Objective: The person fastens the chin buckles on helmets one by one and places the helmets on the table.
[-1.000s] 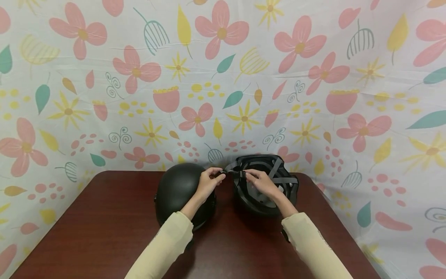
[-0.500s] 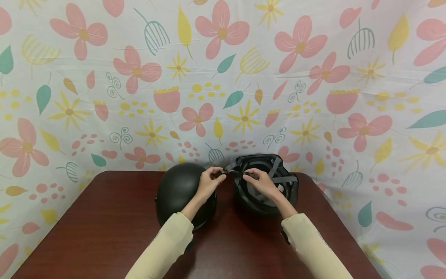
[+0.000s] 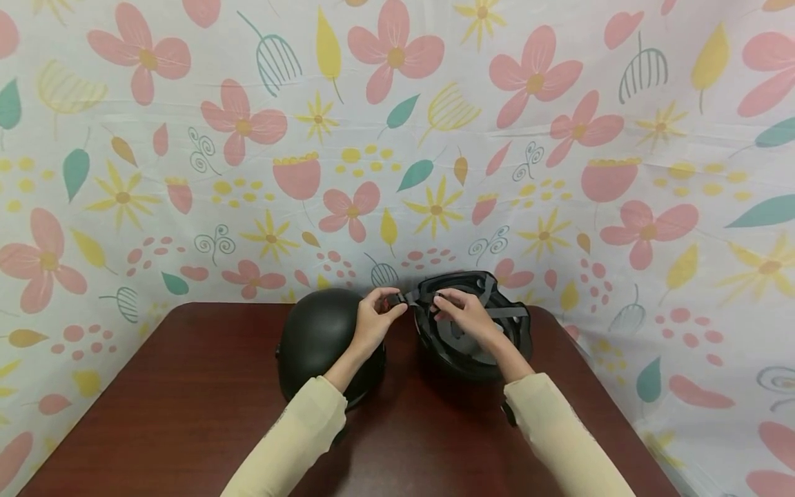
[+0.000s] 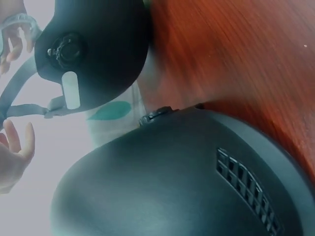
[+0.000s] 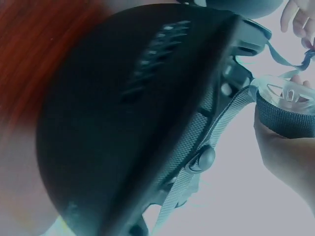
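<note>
An upturned black helmet (image 3: pixel 456 362) lies on the right, its padded inside and grey straps (image 3: pixel 506 313) showing. My left hand (image 3: pixel 371 323) pinches a small black buckle (image 3: pixel 398 299) on its chin strap (image 3: pixel 412 297); a bit of red shows beside the fingers. Over the helmet's left rim, my right hand (image 3: pixel 470 319) pinches a dark piece of strap between thumb and fingers. In the left wrist view the strap (image 4: pixel 22 81) runs from the helmet's side toward the left fingertips. A second black helmet (image 3: pixel 319 331) sits dome up under my left forearm.
Both helmets stand on a dark reddish-brown wooden table (image 3: pixel 186 393), near its back edge. Behind it hangs a white cloth (image 3: pixel 397 138) printed with flowers and leaves. A vent grille (image 4: pixel 246 187) shows on the left helmet's shell.
Both hands have risen slightly, and the left one has turned so the buckle and a red bit show. The right helmet has shifted a little up. The left helmet has stayed put.
</note>
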Demonstrator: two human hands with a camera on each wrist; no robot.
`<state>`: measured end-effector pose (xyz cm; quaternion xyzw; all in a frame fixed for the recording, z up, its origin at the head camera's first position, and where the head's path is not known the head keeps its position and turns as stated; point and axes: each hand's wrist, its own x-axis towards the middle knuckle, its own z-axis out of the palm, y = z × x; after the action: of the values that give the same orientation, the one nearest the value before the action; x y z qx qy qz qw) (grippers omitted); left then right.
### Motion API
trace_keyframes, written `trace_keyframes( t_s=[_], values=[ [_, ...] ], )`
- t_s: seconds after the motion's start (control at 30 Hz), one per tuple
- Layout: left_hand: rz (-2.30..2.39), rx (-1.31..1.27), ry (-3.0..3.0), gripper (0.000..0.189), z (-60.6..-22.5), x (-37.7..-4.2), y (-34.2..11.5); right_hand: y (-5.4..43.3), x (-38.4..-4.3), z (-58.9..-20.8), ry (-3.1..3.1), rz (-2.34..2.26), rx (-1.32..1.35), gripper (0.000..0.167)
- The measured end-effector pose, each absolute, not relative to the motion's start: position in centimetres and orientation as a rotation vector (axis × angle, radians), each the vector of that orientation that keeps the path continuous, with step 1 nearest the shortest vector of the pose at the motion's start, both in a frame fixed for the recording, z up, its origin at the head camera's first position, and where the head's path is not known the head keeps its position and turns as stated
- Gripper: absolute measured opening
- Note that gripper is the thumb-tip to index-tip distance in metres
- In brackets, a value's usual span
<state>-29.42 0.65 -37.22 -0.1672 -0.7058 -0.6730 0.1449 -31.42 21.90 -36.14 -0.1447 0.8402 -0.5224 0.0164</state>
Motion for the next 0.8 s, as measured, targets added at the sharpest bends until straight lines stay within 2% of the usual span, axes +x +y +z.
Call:
trace_keyframes(
  t_s=[0.33,0.57,0.8],
  values=[
    [-2.000,-0.527,-1.937,0.028,-36.5,-29.1,1.1,20.9,-31.4,-34.1,2.548,-1.641,-0.494,0.042],
    [-2.229,-0.504,-1.952,0.033,-37.3,-30.5,0.9,20.5,-31.3,-33.4,2.528,-1.643,-0.531,0.043],
    [-1.987,-0.609,-2.044,0.028,-38.4,-31.6,1.1,20.8,-30.9,-33.0,2.517,-1.643,-0.553,0.043]
  ],
)
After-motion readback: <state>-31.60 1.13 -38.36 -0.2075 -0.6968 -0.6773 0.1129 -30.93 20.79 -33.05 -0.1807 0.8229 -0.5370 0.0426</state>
